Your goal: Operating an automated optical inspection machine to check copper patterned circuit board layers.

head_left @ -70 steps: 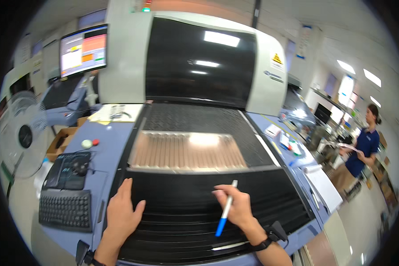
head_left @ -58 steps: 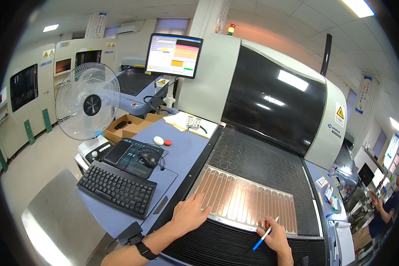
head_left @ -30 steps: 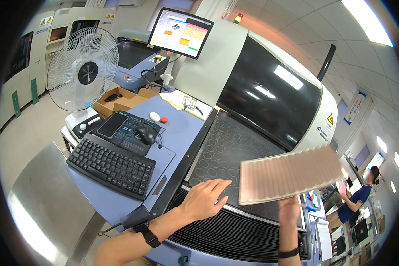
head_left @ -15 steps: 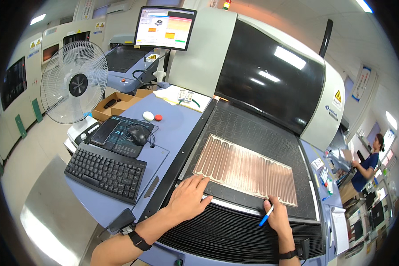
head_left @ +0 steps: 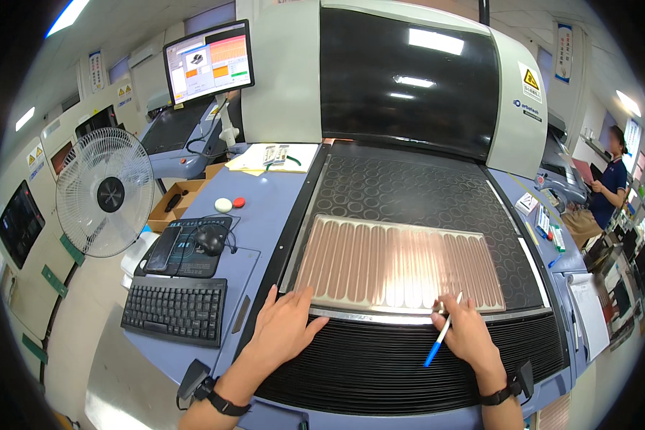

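A copper-coloured flat panel with long rounded stripes lies on the black, ring-patterned bed of a large machine. At the panel's near left corner is my left hand, palm down with fingers apart; its fingertips are at the panel's edge. My right hand is at the near edge, right of the middle, with its fingers curled round a white pen with a blue end. The blue end points down towards me. Whether the right fingertips touch the panel I cannot tell.
Black ribbed bellows run below the bed's front metal strip. A dark-windowed hood rises behind. To the left are a keyboard, mouse, phone, monitor and fan. A co-worker is at the far right.
The whole view has swung and levelled, so the machine appears straighter. My hands stay by the panel's near edge, the pen still in the right one.
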The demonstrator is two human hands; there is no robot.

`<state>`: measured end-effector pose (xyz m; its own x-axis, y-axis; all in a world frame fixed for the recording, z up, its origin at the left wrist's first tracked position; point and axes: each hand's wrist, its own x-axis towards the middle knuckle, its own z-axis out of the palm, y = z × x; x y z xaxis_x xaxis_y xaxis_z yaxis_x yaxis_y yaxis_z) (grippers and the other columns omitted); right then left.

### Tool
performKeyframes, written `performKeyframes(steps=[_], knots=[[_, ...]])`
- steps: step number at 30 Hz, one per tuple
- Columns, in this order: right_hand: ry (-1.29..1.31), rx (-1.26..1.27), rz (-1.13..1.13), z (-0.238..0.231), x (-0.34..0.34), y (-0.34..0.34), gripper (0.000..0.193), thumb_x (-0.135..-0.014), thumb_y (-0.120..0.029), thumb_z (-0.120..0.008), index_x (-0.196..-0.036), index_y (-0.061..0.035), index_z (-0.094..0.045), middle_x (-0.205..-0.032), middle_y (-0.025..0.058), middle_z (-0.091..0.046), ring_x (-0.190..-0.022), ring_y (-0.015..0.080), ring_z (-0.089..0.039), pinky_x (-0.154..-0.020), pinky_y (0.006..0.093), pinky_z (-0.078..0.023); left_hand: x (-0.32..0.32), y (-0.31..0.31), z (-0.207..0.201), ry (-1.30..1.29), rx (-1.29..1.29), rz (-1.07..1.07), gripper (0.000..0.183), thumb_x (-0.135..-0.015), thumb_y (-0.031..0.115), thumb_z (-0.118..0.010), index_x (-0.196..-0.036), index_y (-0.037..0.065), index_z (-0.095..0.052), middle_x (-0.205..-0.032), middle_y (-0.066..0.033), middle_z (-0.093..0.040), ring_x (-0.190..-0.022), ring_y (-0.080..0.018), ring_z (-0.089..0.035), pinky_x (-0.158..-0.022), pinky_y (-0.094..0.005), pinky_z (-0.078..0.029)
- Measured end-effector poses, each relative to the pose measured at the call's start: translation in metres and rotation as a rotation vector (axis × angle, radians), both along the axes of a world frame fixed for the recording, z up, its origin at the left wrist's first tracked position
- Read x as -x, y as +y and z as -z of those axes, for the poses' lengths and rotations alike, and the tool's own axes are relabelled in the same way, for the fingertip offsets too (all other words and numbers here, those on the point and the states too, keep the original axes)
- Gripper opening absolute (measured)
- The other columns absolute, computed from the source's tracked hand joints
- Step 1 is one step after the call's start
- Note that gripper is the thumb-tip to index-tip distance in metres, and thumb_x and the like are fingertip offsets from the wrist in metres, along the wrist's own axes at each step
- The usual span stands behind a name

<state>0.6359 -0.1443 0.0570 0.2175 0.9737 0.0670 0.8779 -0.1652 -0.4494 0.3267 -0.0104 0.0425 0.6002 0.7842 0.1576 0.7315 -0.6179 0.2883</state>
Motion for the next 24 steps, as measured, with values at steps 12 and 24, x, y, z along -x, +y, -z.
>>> performKeyframes(steps=[12,24], knots=[[-0.168,-0.031,-0.119,0.008,0.019,-0.010,0.047,-0.097,-0.039,-0.064,-0.115,0.0036,-0.062,-0.117,0.0403,-0.063,-0.116,0.0553,-0.060,-0.105,0.0533,-0.048,0.011,0.004,-0.004,-0.039,-0.132,-0.162,0.039,-0.091,0.036,-0.070,-0.108,0.000,-0.071,-0.078,-0.0231,-0.071,-0.082,-0.0410,-0.069,-0.093,-0.0495,-0.051],[-0.169,-0.041,-0.094,0.017,0.011,-0.017,0.045,-0.093,-0.035,-0.068,-0.111,0.0051,-0.063,-0.108,0.0400,-0.065,-0.114,0.0548,-0.061,-0.103,0.0556,-0.047,0.117,-0.049,-0.029,-0.196,-0.294,-0.530,0.055,-0.088,0.036,-0.073,-0.127,-0.002,-0.064,-0.113,-0.0241,-0.070,-0.104,-0.0417,-0.066,-0.094,-0.0482,-0.050]])
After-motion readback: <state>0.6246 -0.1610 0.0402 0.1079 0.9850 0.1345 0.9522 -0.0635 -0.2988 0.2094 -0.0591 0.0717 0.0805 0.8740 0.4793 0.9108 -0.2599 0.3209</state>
